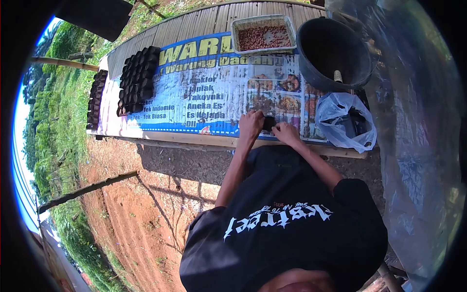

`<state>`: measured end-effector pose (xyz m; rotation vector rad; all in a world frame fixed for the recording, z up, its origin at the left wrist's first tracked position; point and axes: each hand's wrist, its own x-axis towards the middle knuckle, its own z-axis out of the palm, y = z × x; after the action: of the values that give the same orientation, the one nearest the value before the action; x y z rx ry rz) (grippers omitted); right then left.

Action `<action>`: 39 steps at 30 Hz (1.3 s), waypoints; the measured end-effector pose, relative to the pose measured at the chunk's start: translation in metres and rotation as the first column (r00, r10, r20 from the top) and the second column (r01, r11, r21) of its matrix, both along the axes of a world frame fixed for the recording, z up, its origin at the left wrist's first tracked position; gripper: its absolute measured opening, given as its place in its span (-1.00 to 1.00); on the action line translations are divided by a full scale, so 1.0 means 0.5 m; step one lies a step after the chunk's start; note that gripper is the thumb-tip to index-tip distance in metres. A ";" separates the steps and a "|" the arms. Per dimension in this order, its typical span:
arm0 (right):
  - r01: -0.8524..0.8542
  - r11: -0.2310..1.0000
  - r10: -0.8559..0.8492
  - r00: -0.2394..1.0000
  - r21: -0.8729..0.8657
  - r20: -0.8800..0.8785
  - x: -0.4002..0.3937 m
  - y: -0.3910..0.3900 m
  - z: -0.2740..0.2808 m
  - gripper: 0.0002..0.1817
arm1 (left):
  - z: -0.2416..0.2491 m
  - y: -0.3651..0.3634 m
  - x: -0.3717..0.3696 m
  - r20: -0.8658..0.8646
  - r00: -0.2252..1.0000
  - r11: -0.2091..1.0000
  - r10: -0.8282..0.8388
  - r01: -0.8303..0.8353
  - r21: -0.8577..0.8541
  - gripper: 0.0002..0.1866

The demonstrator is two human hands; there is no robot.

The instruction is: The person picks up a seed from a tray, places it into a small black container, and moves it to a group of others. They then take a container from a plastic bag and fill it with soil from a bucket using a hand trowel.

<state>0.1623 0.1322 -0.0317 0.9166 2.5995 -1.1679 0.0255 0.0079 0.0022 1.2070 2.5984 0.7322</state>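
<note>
At the table's near edge, my left hand (pixel 252 123) has its fingers closed on a small black plastic bag (pixel 268 125). My right hand (pixel 286 133) pinches the same bag from the other side. Its contents are hidden between my fingers. A clear plastic bag (pixel 335 104) with black plastic pieces inside lies to the right of my right hand. Beyond that stands a large dark bucket (pixel 311 73), with a pale beige object (pixel 337 76) near its inner wall.
A printed banner (pixel 206 124) covers much of the slatted table (pixel 204 20). At the back sits a whitish tray (pixel 264 50) of reddish seeds. Several small black bags (pixel 138 80) stand packed in rows on the left, with another row (pixel 97 100) farther left. Plastic sheeting (pixel 413 126) hangs on the right.
</note>
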 end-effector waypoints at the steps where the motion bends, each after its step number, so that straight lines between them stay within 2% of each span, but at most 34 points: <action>1: 0.028 0.999 -0.028 1.000 0.025 0.002 -0.002 -0.002 0.001 -0.55 | 0.001 0.002 -0.001 -0.009 1.000 1.000 0.002 -0.002 0.006 -0.85; 2: 0.054 0.997 -0.054 0.999 0.050 0.005 -0.003 -0.003 0.003 -0.57 | 0.002 0.002 -0.002 -0.018 1.000 1.000 0.006 -0.006 0.011 -0.85; 5: 0.072 0.992 -0.067 0.996 0.099 -0.057 -0.009 0.010 0.060 -0.63 | 0.042 -0.008 0.008 0.137 0.985 0.994 0.104 -0.108 0.019 -0.80; 8: 0.096 0.982 -0.054 0.967 0.160 -0.247 -0.010 0.014 0.060 -0.67 | 0.040 -0.025 0.030 0.275 0.929 0.961 0.248 -0.273 0.054 -0.76; 11: 0.060 0.980 -0.015 0.973 0.189 -0.231 -0.014 0.019 0.014 -0.69 | 0.003 -0.028 0.037 0.299 0.903 0.945 0.310 -0.327 0.008 -0.76; 14: 0.063 0.986 -0.021 0.964 0.153 -0.265 -0.015 0.024 0.032 -0.70 | 0.009 -0.031 0.043 0.329 0.896 0.933 0.299 -0.348 0.098 -0.76; 20: 0.047 0.986 -0.013 0.977 0.158 -0.214 -0.017 0.029 0.006 -0.72 | -0.006 -0.036 0.049 0.364 0.863 0.916 0.351 -0.397 0.059 -0.76; 23: 0.077 0.992 -0.048 0.964 0.100 -0.260 -0.014 0.024 0.042 -0.70 | 0.015 -0.038 0.056 0.360 0.873 0.922 0.329 -0.379 0.075 -0.75; 26: 0.043 0.985 -0.009 0.980 0.169 -0.199 -0.014 0.029 0.001 -0.67 | -0.025 -0.040 0.056 0.357 0.868 0.927 0.345 -0.374 0.014 -0.74; 29: 0.079 0.985 -0.039 0.969 0.154 -0.246 -0.009 0.030 0.006 -0.62 | -0.014 -0.039 0.062 0.382 0.858 0.923 0.342 -0.384 0.036 -0.75; 32: 0.077 0.978 -0.053 0.990 0.194 -0.128 -0.004 0.026 0.060 -0.59 | -0.010 -0.043 0.060 0.318 0.904 0.948 0.285 -0.315 0.046 -0.77; 35: -0.026 0.975 0.023 1.000 0.219 0.016 0.004 0.020 0.068 -0.60 | 0.023 -0.030 0.058 0.233 0.939 0.958 0.251 -0.276 0.082 -0.80; 39: -0.003 0.983 0.022 0.995 0.183 -0.101 0.008 0.014 0.037 -0.61 | 0.005 -0.024 0.037 0.145 0.982 0.981 0.120 -0.140 0.137 -0.81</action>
<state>0.1661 0.1389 -0.0131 0.8936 2.8294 -1.0116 0.0440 -0.0040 0.0046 0.9909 2.5672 1.0104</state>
